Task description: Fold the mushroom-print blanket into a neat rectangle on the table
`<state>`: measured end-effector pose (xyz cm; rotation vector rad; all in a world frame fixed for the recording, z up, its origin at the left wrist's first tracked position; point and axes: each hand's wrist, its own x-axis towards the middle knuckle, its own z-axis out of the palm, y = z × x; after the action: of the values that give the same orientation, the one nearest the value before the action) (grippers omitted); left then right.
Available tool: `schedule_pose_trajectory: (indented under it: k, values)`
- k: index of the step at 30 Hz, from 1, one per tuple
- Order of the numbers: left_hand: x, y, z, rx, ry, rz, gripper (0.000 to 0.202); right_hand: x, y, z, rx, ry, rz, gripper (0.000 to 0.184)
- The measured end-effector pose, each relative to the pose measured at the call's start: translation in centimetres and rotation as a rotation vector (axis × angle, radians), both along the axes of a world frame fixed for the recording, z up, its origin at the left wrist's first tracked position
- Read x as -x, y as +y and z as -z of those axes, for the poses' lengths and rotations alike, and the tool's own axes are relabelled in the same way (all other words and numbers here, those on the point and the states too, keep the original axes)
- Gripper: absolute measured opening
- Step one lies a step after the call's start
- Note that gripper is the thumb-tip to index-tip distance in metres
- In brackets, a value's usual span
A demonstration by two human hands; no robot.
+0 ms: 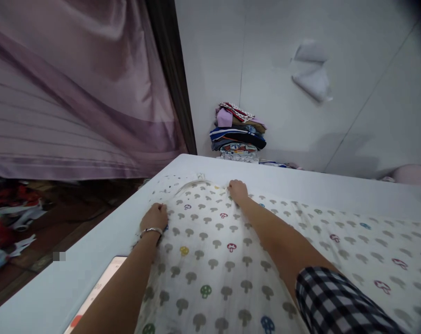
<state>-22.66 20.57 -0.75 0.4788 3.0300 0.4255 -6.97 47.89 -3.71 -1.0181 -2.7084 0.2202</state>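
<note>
A white cloth printed with grey and coloured mushrooms [213, 248] lies spread on a white table, reaching off to the right and toward me. Its far edge has a curved, band-like trim. My left hand [154, 219], with a bracelet at the wrist, is closed on the cloth's left edge. At the far edge, right of the curve, my right hand [238, 191] pinches the cloth between closed fingers. The fingertips of both hands are partly hidden. Beside my left forearm, a phone with a lit screen [100, 290] is partly covered by the arm.
The white table [74, 269] has dark specks near its far left corner. Folded clothes [238, 134] are stacked beyond its far edge, against a pale wall with torn paper [313, 79]. A pinkish curtain [92, 93] hangs at left, above scattered things on the floor [18, 218].
</note>
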Motion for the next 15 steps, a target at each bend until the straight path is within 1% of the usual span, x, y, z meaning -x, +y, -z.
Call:
schedule_pose_trajectory:
  k: [2, 4, 6, 8, 10, 12, 13, 15]
  values:
    - [0.0, 0.1, -0.1, 0.003, 0.002, 0.001, 0.037, -0.5, -0.2, -0.2, 0.025, 0.006, -0.001, 0.027]
    - [0.0, 0.1, -0.2, 0.004, 0.002, 0.006, 0.037, -1.8, -0.5, -0.4, 0.052, 0.042, -0.032, 0.033]
    - [0.1, 0.2, -0.3, 0.007, -0.003, 0.012, 0.038, -4.1, -0.9, -0.4, 0.075, 0.092, -0.087, 0.039]
    - [0.1, 0.2, -0.5, 0.012, -0.006, 0.016, 0.039, -7.0, -1.3, -0.1, 0.08, 0.115, -0.127, 0.045]
    - [0.1, 0.3, -0.6, 0.021, -0.007, 0.02, 0.04, -9.9, -1.4, 0.3, 0.073, 0.078, -0.119, 0.052]
    - [0.2, 0.3, -0.7, 0.033, -0.004, 0.028, 0.039, -12.0, -1.4, 0.5, 0.089, -0.004, -0.086, 0.059]
    - [0.2, 0.3, -0.8, 0.037, -0.004, 0.033, 0.039, -12.8, -1.3, 0.4, 0.107, -0.049, -0.076, 0.062]
    - [0.2, 0.4, -1.0, -0.011, 0.018, 0.028, 0.038, -13.6, -1.1, 0.0, 0.166, -0.115, -0.072, 0.065]
